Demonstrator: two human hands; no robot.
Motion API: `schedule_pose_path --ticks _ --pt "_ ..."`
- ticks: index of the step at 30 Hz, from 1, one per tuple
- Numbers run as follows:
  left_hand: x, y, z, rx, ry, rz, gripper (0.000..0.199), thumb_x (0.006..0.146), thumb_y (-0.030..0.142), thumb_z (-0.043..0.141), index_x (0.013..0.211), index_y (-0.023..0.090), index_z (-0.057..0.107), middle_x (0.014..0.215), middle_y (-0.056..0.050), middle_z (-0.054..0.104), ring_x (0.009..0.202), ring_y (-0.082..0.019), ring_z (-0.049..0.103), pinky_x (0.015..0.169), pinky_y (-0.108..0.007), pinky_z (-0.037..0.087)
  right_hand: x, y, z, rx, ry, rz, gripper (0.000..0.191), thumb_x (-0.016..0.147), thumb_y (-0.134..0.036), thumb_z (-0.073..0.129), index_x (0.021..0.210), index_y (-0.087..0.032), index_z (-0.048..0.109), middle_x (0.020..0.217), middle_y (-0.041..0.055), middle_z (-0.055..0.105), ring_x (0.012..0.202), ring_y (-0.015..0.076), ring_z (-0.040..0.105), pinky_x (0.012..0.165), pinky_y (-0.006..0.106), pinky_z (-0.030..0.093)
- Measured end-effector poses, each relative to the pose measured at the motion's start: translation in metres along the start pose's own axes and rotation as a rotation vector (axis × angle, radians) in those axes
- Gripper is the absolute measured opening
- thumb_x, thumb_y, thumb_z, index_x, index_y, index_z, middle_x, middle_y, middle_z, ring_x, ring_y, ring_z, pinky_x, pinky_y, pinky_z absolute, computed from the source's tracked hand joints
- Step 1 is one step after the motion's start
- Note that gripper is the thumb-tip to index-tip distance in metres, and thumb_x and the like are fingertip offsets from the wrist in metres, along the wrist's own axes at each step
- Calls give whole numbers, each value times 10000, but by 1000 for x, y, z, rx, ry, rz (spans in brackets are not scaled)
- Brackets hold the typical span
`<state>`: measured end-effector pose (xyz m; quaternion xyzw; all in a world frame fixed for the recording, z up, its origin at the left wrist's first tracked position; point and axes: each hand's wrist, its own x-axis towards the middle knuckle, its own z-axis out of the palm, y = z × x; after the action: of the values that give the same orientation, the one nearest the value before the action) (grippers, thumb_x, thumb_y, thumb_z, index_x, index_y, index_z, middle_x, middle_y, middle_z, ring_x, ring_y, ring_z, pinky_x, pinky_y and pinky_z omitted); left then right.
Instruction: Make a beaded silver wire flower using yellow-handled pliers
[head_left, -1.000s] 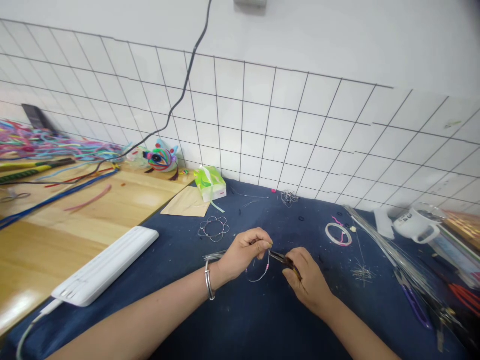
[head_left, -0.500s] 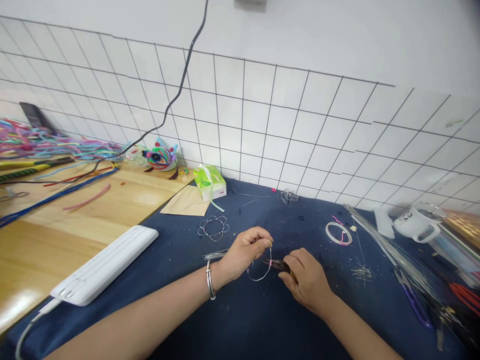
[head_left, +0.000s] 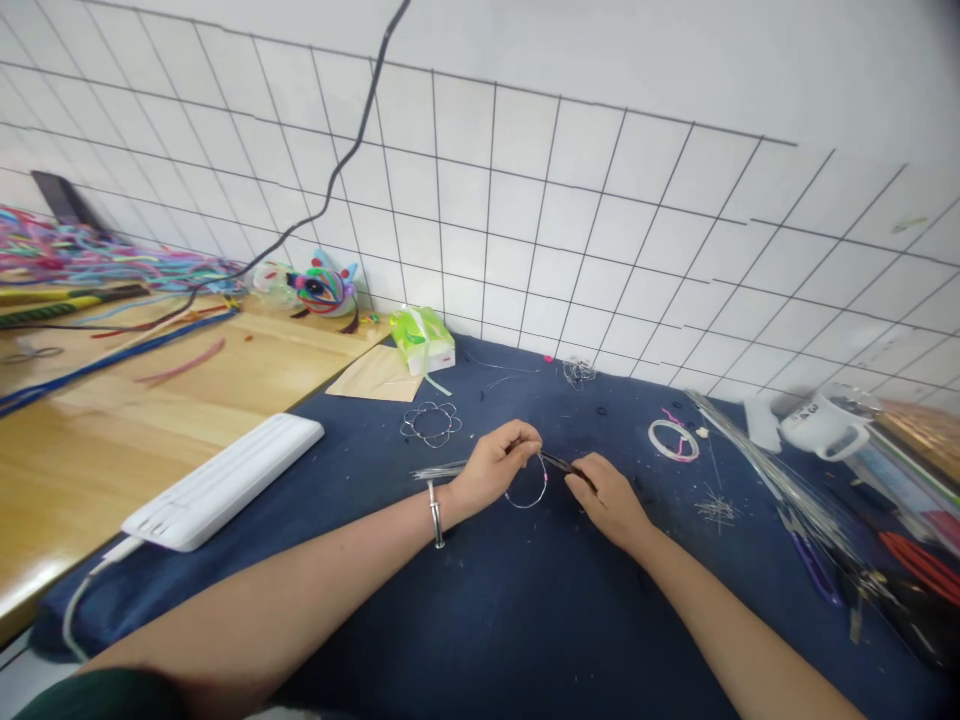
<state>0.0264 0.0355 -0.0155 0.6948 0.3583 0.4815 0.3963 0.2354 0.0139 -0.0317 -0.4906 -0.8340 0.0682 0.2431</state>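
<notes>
Silver wire loop (head_left: 545,479) in closed left grip (head_left: 536,446).

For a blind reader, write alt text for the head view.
The left hand pinches a beaded wire loop over dark blue cloth; the right hand holds pliers near its top. A flower-shaped wire piece lies beyond.

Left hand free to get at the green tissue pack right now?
Probably, but not free-handed: the left hand is pinching the beaded wire loop. Nothing tall seems to stand between it and the tissue pack, whose top looks uncovered.
</notes>
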Motion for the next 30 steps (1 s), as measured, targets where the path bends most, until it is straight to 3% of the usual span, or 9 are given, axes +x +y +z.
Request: schedule_pose_path --ticks 5,14,22,26,30 --pt "-1 -1 1 76 27 71 138 843 237 439 809 152 543 747 -1 531 699 -106 489 661 -221 396 1 -2 4 -8 22 -13 195 848 -350 435 879 -197 552 831 47 537 823 178 490 757 324 400" --pt "1 -2 0 145 117 119 139 844 233 445 829 163 564 800 -20 557 764 -129 509 721 -247 404 -1 -4 -6 49 52 -56 204 895 -287 327 947 -204 507 880 43 533 842 157 502 771 293 411" --pt "2 -1 0 111 43 194 147 842 221 456 801 165 585 810 -27 566 789 -130 521 753 -255 401 -1 -4 -6 55 1 -68 184 890 -307 357 912 -219 517 845 18 537 807 139 510 743 264 417" --pt "1 0 -1 61 52 128 139 832 240 468 815 162 582 768 -16 549 707 -114 504 661 -226 405 0 -1 -4 10 29 -42 201 898 -303 336 927 -215 515 854 23 539 812 137 507 743 257 412" --pt "1 -3 -1 -10 61 22 151 832 270 460 843 160 562 670 16 490 579 -86 451 536 -194 373 1 3 1 -90 84 9 225 891 -309 341 951 -187 521 887 65 537 872 181 485 793 321 380"
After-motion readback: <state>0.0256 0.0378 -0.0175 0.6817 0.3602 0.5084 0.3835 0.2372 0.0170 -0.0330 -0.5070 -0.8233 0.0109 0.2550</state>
